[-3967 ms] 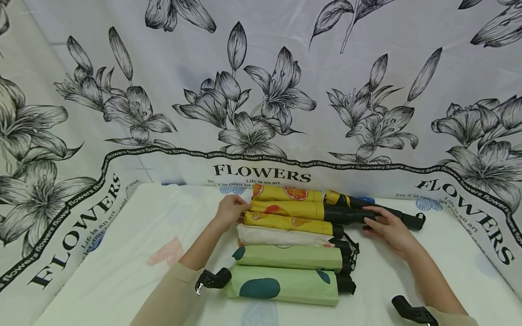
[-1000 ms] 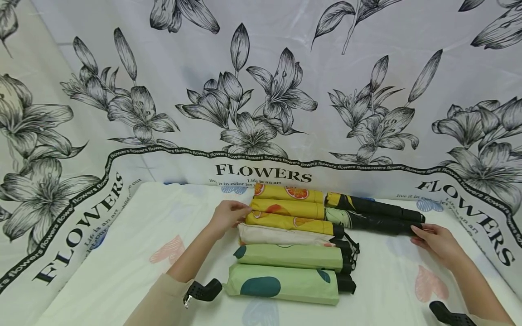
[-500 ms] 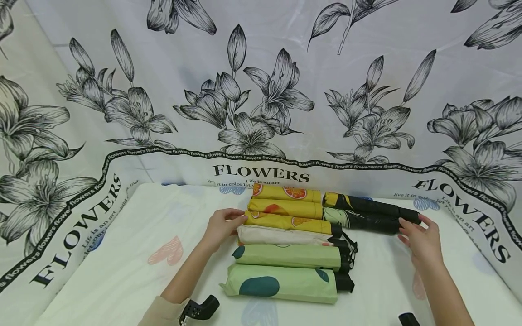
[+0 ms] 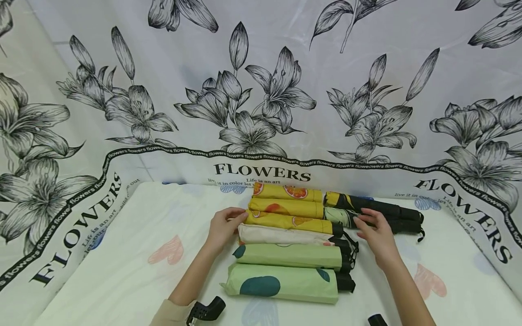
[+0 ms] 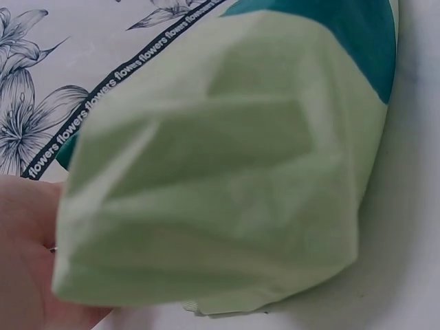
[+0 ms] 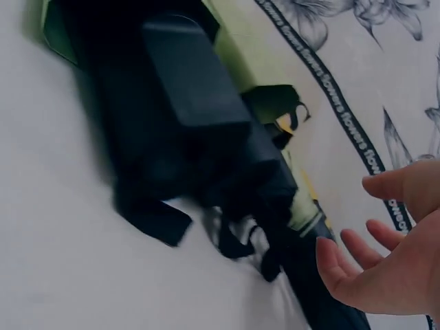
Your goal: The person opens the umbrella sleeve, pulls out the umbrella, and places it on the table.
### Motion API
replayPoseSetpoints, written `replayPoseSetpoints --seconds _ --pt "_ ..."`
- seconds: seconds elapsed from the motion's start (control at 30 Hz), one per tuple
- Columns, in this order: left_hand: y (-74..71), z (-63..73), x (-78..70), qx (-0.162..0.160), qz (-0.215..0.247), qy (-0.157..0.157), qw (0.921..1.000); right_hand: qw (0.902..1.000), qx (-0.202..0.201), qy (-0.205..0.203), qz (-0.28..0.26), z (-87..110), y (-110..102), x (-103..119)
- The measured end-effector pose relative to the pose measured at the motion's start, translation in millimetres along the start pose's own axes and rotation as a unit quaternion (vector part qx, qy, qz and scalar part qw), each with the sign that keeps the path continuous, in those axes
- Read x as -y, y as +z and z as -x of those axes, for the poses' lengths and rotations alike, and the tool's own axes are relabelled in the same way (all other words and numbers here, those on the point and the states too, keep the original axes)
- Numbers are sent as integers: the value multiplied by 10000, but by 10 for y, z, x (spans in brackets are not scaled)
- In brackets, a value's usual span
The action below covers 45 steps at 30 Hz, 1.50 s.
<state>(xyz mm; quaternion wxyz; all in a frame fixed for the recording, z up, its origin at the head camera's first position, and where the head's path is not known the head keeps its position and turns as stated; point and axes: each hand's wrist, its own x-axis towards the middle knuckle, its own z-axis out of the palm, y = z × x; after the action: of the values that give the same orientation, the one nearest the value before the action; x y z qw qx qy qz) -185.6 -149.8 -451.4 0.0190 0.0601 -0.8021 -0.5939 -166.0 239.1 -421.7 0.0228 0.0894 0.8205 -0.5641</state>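
Left hand [image 4: 222, 227], right hand [image 4: 378, 235], slim fabric umbrellas [image 4: 290, 222]

I get passing room over the white bedsheet [image 4: 110, 262] left of the row and to its near right, but yellow umbrellas [image 4: 281, 221], a cream umbrella [image 4: 281, 234] and green umbrellas [image 4: 289, 256] pack side by side, black umbrellas [image 4: 401, 213] block far right, loose straps [image 6: 157, 223] jut out, and the flowered curtain [image 4: 269, 27] closes the back.
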Motion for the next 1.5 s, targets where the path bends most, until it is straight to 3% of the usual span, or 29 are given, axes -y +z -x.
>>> replayPoseSetpoints --seconds 0.27,0.6,0.93,1.5 --pt "23 -15 7 -53 182 -15 9998 9964 622 -392 415 -27 136 -111" --pt "60 -26 59 -210 287 -42 9994 9927 842 -509 693 -61 184 -236" --pt "61 -15 42 -426 554 127 9975 9935 853 -482 575 -83 181 -257" --pt "3 -20 -97 -148 -389 -125 9991 9941 703 -536 624 -118 198 -290"
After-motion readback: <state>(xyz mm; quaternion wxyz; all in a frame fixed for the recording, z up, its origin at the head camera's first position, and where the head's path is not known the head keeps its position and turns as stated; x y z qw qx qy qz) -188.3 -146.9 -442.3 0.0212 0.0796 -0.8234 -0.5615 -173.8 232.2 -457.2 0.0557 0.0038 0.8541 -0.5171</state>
